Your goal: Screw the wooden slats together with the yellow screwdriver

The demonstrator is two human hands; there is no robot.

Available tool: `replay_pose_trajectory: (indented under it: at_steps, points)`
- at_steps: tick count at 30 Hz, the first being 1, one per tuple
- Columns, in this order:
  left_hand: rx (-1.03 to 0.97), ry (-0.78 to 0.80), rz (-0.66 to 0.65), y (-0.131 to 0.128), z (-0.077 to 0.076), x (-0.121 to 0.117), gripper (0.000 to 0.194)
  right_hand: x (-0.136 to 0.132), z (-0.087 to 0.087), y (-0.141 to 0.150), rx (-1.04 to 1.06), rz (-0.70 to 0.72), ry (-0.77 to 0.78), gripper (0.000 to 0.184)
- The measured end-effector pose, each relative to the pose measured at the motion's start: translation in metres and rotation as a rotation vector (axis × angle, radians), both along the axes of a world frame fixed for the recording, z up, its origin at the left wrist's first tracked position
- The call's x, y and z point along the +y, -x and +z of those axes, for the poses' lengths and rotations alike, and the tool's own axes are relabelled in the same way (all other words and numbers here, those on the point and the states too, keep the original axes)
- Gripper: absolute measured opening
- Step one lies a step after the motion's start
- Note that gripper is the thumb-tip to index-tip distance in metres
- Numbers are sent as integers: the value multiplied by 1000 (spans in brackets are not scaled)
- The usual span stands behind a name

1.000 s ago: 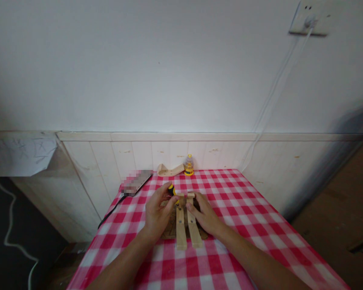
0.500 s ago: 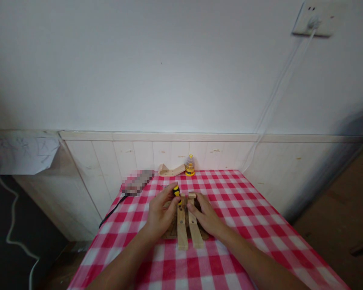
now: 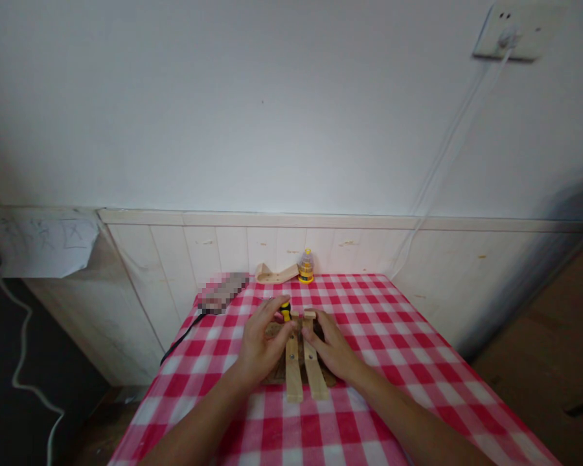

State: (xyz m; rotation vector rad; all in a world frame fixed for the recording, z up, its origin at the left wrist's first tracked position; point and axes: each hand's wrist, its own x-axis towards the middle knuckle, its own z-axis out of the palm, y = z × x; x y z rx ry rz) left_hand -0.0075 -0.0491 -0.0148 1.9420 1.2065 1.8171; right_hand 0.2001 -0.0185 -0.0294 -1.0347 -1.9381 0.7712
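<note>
My left hand (image 3: 263,342) is closed around a short screwdriver (image 3: 285,310) with a yellow and black handle. It stands roughly upright over the far part of the left wooden strip (image 3: 294,382); my thumb hides its tip. My right hand (image 3: 334,344) grips the far part of the right wooden strip (image 3: 317,382), thumb on top and fingers along the outer side. Each strip shows a dark screw head near its middle. Both strips lie side by side on a brown board (image 3: 274,374), their near ends reaching past its edge.
At the back of the red-and-white checked tablecloth (image 3: 364,304) stand a yellow-capped bottle (image 3: 306,266) and an angled wooden piece (image 3: 274,275). A blurred-out object (image 3: 223,292) with a black cord lies back left. The wall rises directly behind the table.
My left thumb has shifted across the screwdriver and the left strip, covering the screw area that showed before. The screwdriver leans less. My right hand keeps its hold.
</note>
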Motion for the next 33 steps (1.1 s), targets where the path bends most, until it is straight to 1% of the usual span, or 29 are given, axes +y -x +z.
replay_pose_trajectory:
  at_steps: [5, 12, 19, 26, 30, 33]
  points:
    - [-21, 27, 38, 0, 0, 2, 38, -1, 1, 0, -6, -10, -12, 37]
    - [-9, 39, 6, 0, 1, 1, 41, -1, 0, 0, -5, -11, -6, 38]
    - [-11, 41, 6, 1, -1, 1, 45, 0, 1, 1, 4, 6, 17, 39]
    - [-32, 36, 9, -1, 2, 0, 47, -1, 3, 0, -12, 5, 5, 41]
    - [-80, 21, 22, -2, -2, 0, 42, -1, 1, 0, -8, -3, 2, 41]
    - [-147, 36, 56, -1, -7, -2, 43, 0, -1, 0, -4, -6, 9, 40]
